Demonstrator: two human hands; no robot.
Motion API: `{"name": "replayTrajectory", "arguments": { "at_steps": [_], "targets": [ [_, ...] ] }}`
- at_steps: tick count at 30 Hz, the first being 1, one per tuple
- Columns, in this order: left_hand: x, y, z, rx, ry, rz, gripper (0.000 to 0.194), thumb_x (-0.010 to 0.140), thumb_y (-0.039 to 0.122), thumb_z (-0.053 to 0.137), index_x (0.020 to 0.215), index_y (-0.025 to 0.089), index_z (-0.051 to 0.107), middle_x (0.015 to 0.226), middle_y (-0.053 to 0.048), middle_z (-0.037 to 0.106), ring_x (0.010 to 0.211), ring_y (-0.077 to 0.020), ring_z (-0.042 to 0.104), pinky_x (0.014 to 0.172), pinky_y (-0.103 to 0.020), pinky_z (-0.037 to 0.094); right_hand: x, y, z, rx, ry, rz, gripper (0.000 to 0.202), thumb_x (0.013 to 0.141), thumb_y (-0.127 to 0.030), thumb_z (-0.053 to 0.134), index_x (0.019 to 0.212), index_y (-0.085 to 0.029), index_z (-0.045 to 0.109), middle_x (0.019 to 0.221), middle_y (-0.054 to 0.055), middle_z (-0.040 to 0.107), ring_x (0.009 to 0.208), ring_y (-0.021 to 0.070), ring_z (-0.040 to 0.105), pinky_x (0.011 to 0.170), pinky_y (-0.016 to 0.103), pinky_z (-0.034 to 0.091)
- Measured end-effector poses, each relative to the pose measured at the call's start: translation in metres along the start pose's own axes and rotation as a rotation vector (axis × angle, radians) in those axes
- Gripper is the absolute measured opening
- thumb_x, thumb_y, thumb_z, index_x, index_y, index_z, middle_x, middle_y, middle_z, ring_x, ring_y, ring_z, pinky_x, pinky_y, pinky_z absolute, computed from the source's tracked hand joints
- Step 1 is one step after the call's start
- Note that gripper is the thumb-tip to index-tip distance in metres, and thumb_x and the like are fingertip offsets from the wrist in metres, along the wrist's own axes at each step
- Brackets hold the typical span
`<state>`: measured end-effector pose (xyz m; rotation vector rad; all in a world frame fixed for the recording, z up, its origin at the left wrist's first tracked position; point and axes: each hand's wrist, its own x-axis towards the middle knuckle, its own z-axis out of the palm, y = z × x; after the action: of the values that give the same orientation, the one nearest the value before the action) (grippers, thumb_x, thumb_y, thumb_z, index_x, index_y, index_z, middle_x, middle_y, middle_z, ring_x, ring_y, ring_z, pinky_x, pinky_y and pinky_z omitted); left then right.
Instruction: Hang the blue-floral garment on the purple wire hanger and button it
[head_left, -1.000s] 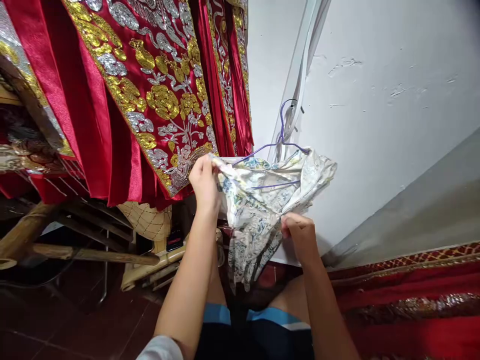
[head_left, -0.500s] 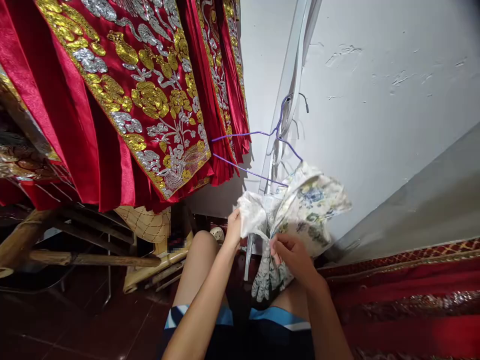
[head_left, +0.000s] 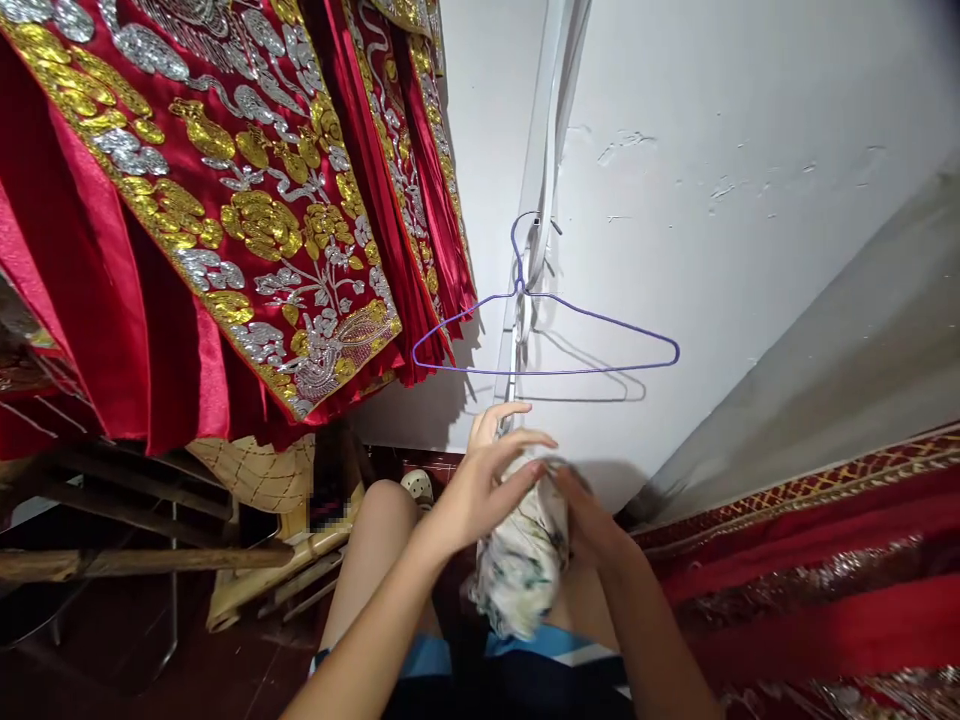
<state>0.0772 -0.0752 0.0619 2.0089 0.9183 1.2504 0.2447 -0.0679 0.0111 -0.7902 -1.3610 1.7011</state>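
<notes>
Probable step: gathering the garment (head_left: pixel 525 575), bunched at six o'clock from the bare hanger (head_left: pixel 520 287). Left hand (head_left: pixel 476 495): fingers spread over it. Right hand (head_left: pixel 596 520): blurred, grip indeterminable. Next move requires secure two-handed hold.

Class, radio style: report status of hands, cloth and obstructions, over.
Left hand open over patterned cloth; right hand blurred, beside it. Cloth bunched, off the purple hanger above. Nothing visibly blocking; red costume hangs upper left.
</notes>
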Motion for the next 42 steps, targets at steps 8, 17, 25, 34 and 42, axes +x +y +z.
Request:
{"name": "replayTrajectory", "arguments": {
  "at_steps": [8,17,25,34,42],
  "targets": [
    [-0.037,-0.047,-0.042,0.442,-0.695,-0.415,0.038,0.088,0.052,0.056,0.082,0.017,0.069,0.076,-0.006,0.069,0.075,-0.0240,0.065,0.073,-0.031,0.049,0.017,-0.079,-0.023,-0.642,0.335,-0.514,0.014,0.075,-0.013,0.058,0.074,-0.020,0.070,0.074,0.001,0.068,0.071,0.0176,0.062,0.068,0.028,0.047],
    [-0.013,-0.064,-0.123,0.911,-0.186,-0.445,0.030,0.086,0.029,0.044,0.095,0.018,0.071,0.109,-0.014,0.073,0.107,-0.0300,0.065,0.096,-0.039,0.048,0.086,-0.072,-0.052,-0.970,0.441,-0.458,0.026,0.088,-0.039,0.057,0.090,-0.018,0.072,0.094,0.007,0.074,0.089,0.0244,0.065,0.079,0.033,0.046],
    [0.014,-0.062,-0.121,0.742,0.178,-0.201,0.035,0.090,0.026,0.031,0.081,0.017,0.064,0.137,-0.014,0.061,0.120,-0.0312,0.060,0.106,-0.045,0.045,0.059,-0.088,-0.058,-1.051,0.511,-0.434,0.041,0.091,-0.053,0.053,0.070,-0.019,0.061,0.062,-0.001,0.053,0.056,0.0134,0.040,0.057,0.028,0.031],
    [0.002,-0.057,-0.124,0.585,0.370,-0.159,0.034,0.096,0.035,0.034,0.096,0.017,0.063,0.148,-0.014,0.052,0.140,-0.0267,0.045,0.117,-0.044,0.035,0.065,-0.079,-0.053,-1.057,0.554,-0.422,0.041,0.088,-0.053,0.055,0.069,-0.018,0.062,0.063,0.000,0.054,0.062,0.0155,0.043,0.062,0.029,0.035],
    [0.079,-0.040,-0.130,0.461,0.355,-0.016,0.028,0.086,0.018,0.039,0.101,0.018,0.063,0.102,-0.007,0.070,0.095,-0.0222,0.063,0.090,-0.034,0.048,0.045,-0.083,-0.037,-0.891,0.253,-0.376,0.035,0.089,-0.050,0.058,0.090,-0.018,0.073,0.092,0.005,0.073,0.086,0.0231,0.065,0.077,0.031,0.047]
  ]
}}
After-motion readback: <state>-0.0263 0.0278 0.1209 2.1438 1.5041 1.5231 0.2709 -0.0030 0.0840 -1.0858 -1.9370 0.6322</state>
